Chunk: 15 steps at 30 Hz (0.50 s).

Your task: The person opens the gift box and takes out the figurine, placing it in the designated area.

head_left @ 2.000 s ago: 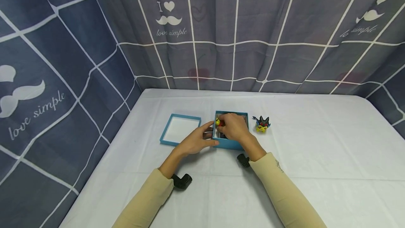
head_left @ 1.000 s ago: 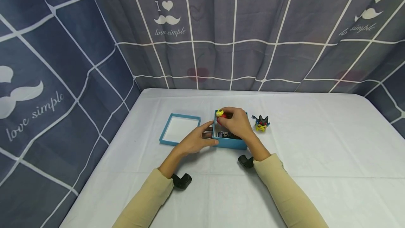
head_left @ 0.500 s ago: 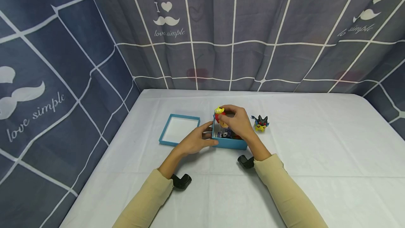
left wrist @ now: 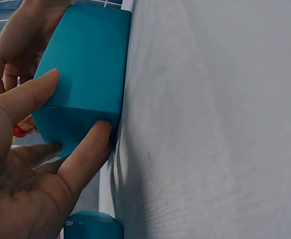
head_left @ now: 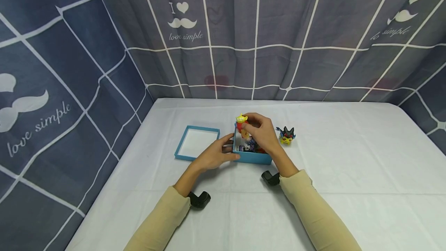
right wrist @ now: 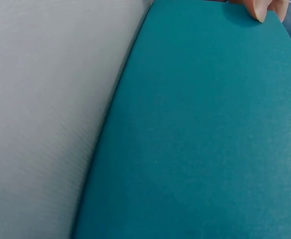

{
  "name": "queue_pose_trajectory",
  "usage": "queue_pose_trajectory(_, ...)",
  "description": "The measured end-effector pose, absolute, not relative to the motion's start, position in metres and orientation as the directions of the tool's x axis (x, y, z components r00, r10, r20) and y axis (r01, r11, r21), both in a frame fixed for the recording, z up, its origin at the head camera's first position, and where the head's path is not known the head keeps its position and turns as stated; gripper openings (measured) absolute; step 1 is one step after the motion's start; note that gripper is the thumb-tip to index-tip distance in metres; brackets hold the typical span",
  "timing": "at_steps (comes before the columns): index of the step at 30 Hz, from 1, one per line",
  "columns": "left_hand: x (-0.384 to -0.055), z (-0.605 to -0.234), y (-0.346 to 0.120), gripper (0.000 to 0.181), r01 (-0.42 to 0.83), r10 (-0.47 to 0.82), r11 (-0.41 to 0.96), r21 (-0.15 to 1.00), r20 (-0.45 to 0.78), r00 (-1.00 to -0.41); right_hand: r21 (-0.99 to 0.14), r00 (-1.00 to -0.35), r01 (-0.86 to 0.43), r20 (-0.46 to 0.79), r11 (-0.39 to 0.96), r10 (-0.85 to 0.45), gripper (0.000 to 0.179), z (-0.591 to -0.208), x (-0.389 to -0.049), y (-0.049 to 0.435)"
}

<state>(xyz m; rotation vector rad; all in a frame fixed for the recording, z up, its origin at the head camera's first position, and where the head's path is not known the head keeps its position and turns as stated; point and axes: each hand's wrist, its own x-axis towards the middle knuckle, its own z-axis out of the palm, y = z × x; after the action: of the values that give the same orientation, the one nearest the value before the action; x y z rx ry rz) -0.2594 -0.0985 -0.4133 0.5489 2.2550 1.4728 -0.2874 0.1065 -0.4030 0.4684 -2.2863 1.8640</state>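
Spreading out beneath all the fingers, a white cloth-covered table [head_left: 331, 158] carries an open, rectangular teal-blue box [head_left: 252, 158]. Left of the left fingers lies a shallow, rectangular white lid with a teal-blue rim [head_left: 203, 128]. The left hand [head_left: 212, 156] keeps its fingers apart, touching the box's left wall, thumb against its near side. Right of the right hand [head_left: 260, 131] sits a black, blue and yellow figurine [head_left: 287, 136]. Clamped in the right fingers, a red-bodied, yellow-headed figurine [head_left: 241, 121] is upright at the box's opening. Below them, dark figures [head_left: 247, 147] partly show inside.
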Motion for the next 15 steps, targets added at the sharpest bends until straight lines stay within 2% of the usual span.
queue_pose_trajectory(15,-0.260,-0.415,-0.097,0.086,0.099,0.509,0.374,0.922,-0.115,-0.853,-0.905,-0.910,-0.409,0.395,0.117,-0.127,0.031,-0.388,-0.273,0.113)
